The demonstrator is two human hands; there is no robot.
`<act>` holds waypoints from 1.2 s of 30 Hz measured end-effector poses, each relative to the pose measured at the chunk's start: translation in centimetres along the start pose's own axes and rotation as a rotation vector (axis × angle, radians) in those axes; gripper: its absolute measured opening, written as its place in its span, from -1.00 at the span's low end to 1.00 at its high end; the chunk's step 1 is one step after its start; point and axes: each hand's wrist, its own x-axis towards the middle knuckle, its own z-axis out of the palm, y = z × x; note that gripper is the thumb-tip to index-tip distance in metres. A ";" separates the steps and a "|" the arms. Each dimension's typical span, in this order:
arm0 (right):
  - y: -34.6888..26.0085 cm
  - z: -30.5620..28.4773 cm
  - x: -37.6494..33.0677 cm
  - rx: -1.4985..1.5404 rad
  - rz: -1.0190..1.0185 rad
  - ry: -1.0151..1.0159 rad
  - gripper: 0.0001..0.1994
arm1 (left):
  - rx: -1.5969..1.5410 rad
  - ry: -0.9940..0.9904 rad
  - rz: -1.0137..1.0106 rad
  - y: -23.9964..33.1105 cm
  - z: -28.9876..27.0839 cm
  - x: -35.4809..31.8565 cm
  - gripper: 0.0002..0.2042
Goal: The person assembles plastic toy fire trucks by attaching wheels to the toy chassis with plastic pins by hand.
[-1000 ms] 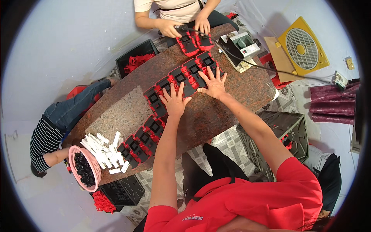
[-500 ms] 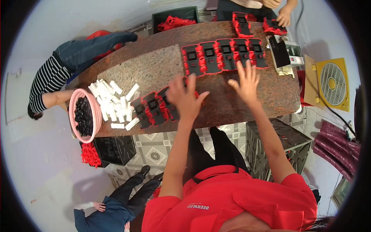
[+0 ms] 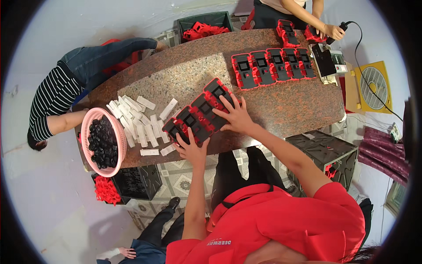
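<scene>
A short slanted row of red-and-black plastic housings (image 3: 203, 106) lies near the table's front edge. My left hand (image 3: 192, 149) rests on the row's near-left end with its fingers spread. On the row's right end lies my right hand (image 3: 237, 118), fingers apart across the last housings and partly covering them. Neither hand is closed round anything. A longer row of similar housings (image 3: 274, 66) stands side by side beyond my right hand. White oblong pieces (image 3: 149, 132) are heaped loosely just left of my left hand.
A pink basket (image 3: 121, 145) of black parts stands at the table's left end, beside a person in stripes (image 3: 52, 94). At the far right, another person's hand (image 3: 335, 32) grips a corded black tool near a single housing (image 3: 288, 33). A green bin (image 3: 228, 20) holds red parts.
My right hand has moved left from near the long row onto the short row. My left hand has shifted down to that row's left end. The far person now holds a corded tool.
</scene>
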 end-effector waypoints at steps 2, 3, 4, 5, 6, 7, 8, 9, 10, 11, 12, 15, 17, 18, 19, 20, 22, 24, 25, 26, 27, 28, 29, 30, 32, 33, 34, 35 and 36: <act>0.7 -0.6 2.3 -0.048 -0.018 -0.015 -0.12 | 0.003 0.009 -0.017 0.8 0.3 1.5 -0.15; 0.9 -1.3 3.5 -0.086 -0.045 -0.035 -0.11 | 0.013 0.019 -0.044 1.2 0.3 2.3 -0.15; 0.8 -1.9 4.6 -0.131 -0.034 -0.093 -0.09 | 0.021 0.022 -0.047 1.6 0.2 2.9 -0.17; 1.3 -2.1 5.5 -0.141 -0.024 -0.090 -0.09 | 0.012 0.021 -0.035 2.3 0.3 3.4 -0.17; 1.7 -2.3 6.4 -0.163 -0.022 -0.151 -0.09 | 0.040 0.022 -0.054 2.8 0.4 4.0 -0.17; 2.2 -2.4 7.3 -0.183 -0.020 -0.212 -0.09 | 0.068 0.023 -0.073 3.4 0.4 4.6 -0.17; 2.5 -2.6 8.0 -0.200 0.005 -0.255 -0.08 | 0.057 0.019 -0.084 3.8 0.5 5.3 -0.18; 2.7 -2.7 8.7 -0.205 0.011 -0.251 -0.08 | 0.053 0.021 -0.076 4.1 0.6 6.0 -0.18; 2.9 -2.8 9.2 -0.183 0.068 -0.266 -0.08 | 0.046 0.010 -0.076 4.5 0.7 6.7 -0.18; 2.9 -2.8 9.7 -0.159 0.122 -0.283 -0.08 | 0.041 -0.001 -0.081 4.7 0.8 7.4 -0.18; 3.0 -2.9 10.1 -0.174 0.151 -0.292 -0.09 | 0.041 0.024 -0.061 4.8 0.9 8.2 -0.18; 3.1 -2.7 10.4 -0.167 0.229 -0.258 -0.08 | 0.027 0.011 0.041 4.1 0.8 11.1 -0.16; 2.8 -2.5 10.9 -0.163 0.248 -0.227 -0.07 | 0.000 0.025 0.084 3.2 0.8 12.9 -0.14; 2.3 -2.4 11.3 -0.157 0.283 -0.226 -0.07 | 0.011 0.038 0.133 2.6 0.7 13.7 -0.12; 1.8 -2.2 11.6 -0.150 0.317 -0.225 -0.08 | 0.024 0.051 0.180 2.0 0.7 14.4 -0.11; 1.7 -2.1 11.9 -0.139 0.337 -0.224 -0.08 | 0.020 0.090 0.212 1.8 0.6 15.0 -0.10; 1.6 -1.8 11.9 -0.135 0.355 -0.204 -0.08 | -0.004 0.021 0.237 1.2 0.3 15.8 -0.10; 3.4 -1.8 10.5 -0.139 0.451 -0.182 -0.08 | -0.045 -0.075 0.319 3.4 -1.2 16.3 -0.24; 4.6 -1.9 9.7 -0.156 0.480 -0.184 -0.08 | -0.064 -0.090 0.342 4.0 -0.5 17.5 -0.24; 4.8 -2.0 9.8 -0.188 0.481 -0.168 -0.08 | -0.362 0.067 0.287 2.9 -0.7 19.9 -0.35; 4.6 -1.9 9.7 -0.218 0.487 -0.159 -0.08 | -0.659 0.214 0.225 1.1 -0.7 22.5 -0.45; 2.2 -2.0 11.3 -0.153 0.468 -0.181 -0.07 | -0.731 0.215 0.160 -3.9 -0.4 25.3 -0.52; 0.3 -1.6 12.7 -0.135 0.440 -0.167 -0.06 | -0.811 0.221 0.104 -8.3 -0.2 28.0 -0.56; 0.7 -1.1 12.5 -0.134 0.456 -0.166 -0.07 | -0.598 0.117 0.199 -9.4 0.7 29.4 -0.57; 0.8 -1.1 12.5 -0.114 0.492 -0.168 -0.07 | -0.238 -0.134 0.217 -11.3 2.4 30.9 -0.58; 1.2 -1.0 12.3 -0.120 0.497 -0.147 -0.07 | -0.245 -0.150 0.241 -11.8 3.3 30.9 -0.58; 1.4 -1.1 12.0 -0.130 0.508 -0.137 -0.07 | -0.081 -0.077 0.306 -12.5 4.0 30.3 -0.58; 1.6 -1.2 11.9 -0.143 0.521 -0.123 -0.07 | 0.078 0.003 0.374 -12.9 4.5 29.6 -0.58; 1.9 -1.4 11.2 -0.158 0.548 -0.124 -0.07 | 0.194 -0.039 0.329 -11.7 4.7 28.7 -0.58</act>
